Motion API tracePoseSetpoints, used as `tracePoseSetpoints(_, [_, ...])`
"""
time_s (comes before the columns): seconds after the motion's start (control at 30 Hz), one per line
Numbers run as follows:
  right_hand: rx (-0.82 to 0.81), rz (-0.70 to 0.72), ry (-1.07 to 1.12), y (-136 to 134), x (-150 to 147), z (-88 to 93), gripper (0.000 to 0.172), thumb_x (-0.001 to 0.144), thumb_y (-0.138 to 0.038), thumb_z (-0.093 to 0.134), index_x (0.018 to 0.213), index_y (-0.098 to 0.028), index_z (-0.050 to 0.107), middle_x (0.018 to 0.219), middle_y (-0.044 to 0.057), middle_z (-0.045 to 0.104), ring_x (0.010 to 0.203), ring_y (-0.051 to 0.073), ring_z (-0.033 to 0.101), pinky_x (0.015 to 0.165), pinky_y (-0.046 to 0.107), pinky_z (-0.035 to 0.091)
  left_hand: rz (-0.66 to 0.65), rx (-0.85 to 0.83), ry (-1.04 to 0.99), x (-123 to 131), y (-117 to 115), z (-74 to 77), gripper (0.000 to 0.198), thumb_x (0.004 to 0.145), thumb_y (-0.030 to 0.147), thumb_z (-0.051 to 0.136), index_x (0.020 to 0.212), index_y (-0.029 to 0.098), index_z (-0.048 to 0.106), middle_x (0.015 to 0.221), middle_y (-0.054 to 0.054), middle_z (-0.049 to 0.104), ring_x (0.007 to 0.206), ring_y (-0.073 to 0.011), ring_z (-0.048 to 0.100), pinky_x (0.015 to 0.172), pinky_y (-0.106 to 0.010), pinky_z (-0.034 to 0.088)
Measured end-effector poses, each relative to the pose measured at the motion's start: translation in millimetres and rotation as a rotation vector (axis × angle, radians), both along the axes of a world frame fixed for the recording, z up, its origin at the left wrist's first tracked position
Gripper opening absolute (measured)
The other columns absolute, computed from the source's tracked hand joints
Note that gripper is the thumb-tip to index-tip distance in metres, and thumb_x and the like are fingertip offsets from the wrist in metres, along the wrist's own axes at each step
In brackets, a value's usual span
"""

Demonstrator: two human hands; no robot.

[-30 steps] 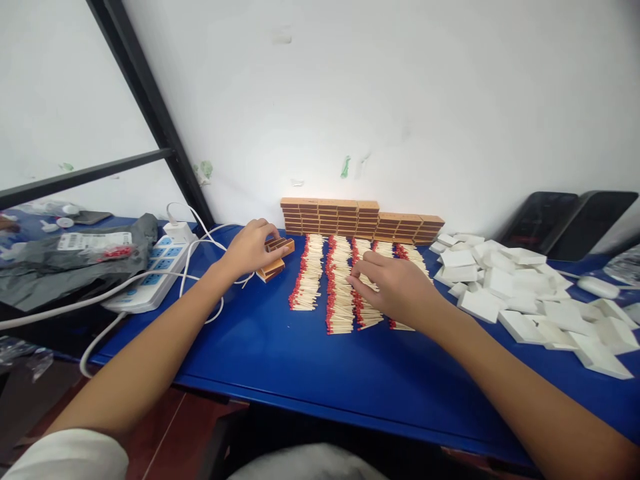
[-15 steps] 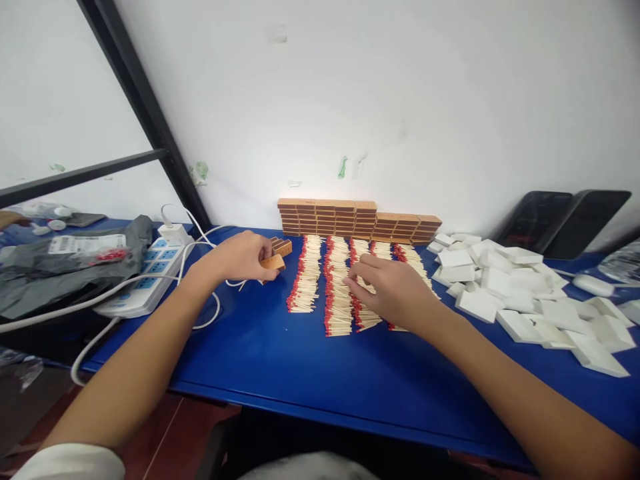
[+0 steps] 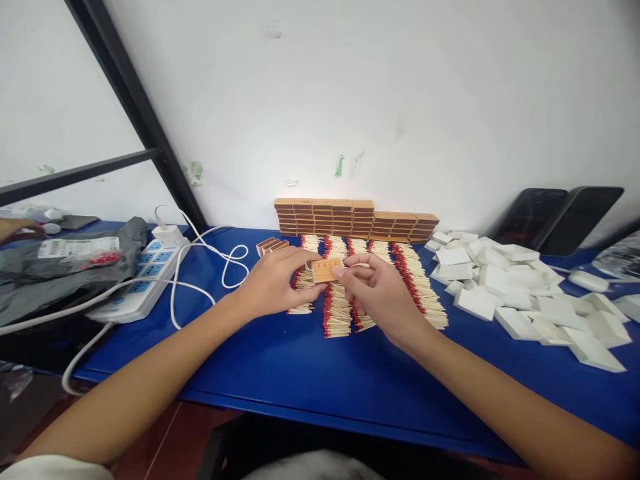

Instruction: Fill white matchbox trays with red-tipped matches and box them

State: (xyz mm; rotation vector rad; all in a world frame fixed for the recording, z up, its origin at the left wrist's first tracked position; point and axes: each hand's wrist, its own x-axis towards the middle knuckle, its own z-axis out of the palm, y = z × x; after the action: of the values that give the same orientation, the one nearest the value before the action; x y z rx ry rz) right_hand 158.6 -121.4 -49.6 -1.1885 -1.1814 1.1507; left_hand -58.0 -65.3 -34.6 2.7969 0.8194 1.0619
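An orange matchbox [image 3: 324, 271] with red print on its face is held in the air above the rows of matches. My left hand [image 3: 277, 283] is closed on its left end between thumb and fingers. At its right end, the thumb of my right hand [image 3: 384, 293] presses against the box, fingers curled behind. Below lie several rows of red-tipped matches [image 3: 337, 317], partly hidden by both hands. Just behind my left hand are a few more matchboxes [image 3: 270, 247]. A low wall of stacked matchboxes [image 3: 325, 219] stands against the white wall.
White inner trays [image 3: 500, 280] lie heaped on the blue table [image 3: 300, 373] at right, before two dark phones [image 3: 533, 220]. At left are a power strip [image 3: 145, 283], looping white cables [image 3: 175, 287] and a grey plastic parcel [image 3: 75, 260]. Another person's hand [image 3: 17, 228] shows at far left.
My left hand has brought a matchbox rightward from beside the small group to over the matches. My right hand has moved to meet it and now touches the box.
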Motion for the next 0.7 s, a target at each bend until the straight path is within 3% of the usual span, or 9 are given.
tracePoseSetpoints(0.2, [0.068, -0.034, -0.037, 2, 3, 1.9, 0.066, 0.066, -0.072, 0.089, 0.097, -0.018, 0.066, 0.081, 0.003, 0.071, 0.057, 0.010, 0.051, 0.045, 0.025, 0.035, 0.014, -0.085, -0.084, 4, -1, 0.8, 0.032, 0.086, 0.035, 0.080, 0.113, 0.018, 0.073, 0.091, -0.003, 0.076, 0.079, -0.0182, 0.068, 0.072, -0.032, 0.051])
tracePoseSetpoints(0.4, [0.056, 0.023, 0.022, 1, 4, 4.7, 0.062, 0.065, -0.068, 0.091, 0.095, -0.019, 0.068, 0.073, -0.002, 0.066, 0.054, 0.008, 0.044, 0.047, 0.025, 0.034, -0.004, -0.228, -0.157, 5, -5, 2.2, 0.028, 0.082, 0.031, 0.083, 0.106, 0.019, 0.077, 0.087, -0.001, 0.078, 0.075, -0.0154, 0.069, 0.068, -0.028, 0.050])
tracePoseSetpoints(0.53, [0.024, 0.056, 0.032, 2, 5, 4.9, 0.060, 0.062, -0.065, 0.095, 0.094, -0.018, 0.072, 0.069, -0.003, 0.062, 0.052, 0.007, 0.041, 0.046, 0.025, 0.030, 0.014, -0.216, -0.140, 5, -4, 1.9, 0.030, 0.082, 0.030, 0.082, 0.110, 0.019, 0.078, 0.085, 0.000, 0.078, 0.069, -0.0139, 0.066, 0.065, -0.028, 0.049])
tracePoseSetpoints(0.7, [0.034, 0.000, -0.014, 0, 6, 11.0, 0.056, 0.067, -0.068, 0.090, 0.088, -0.020, 0.071, 0.070, -0.001, 0.062, 0.056, 0.010, 0.048, 0.048, 0.026, 0.034, 0.033, -0.178, -0.141, 4, -2, -0.3, 0.045, 0.087, 0.040, 0.084, 0.126, 0.021, 0.075, 0.090, -0.002, 0.079, 0.073, -0.0156, 0.069, 0.070, -0.030, 0.052])
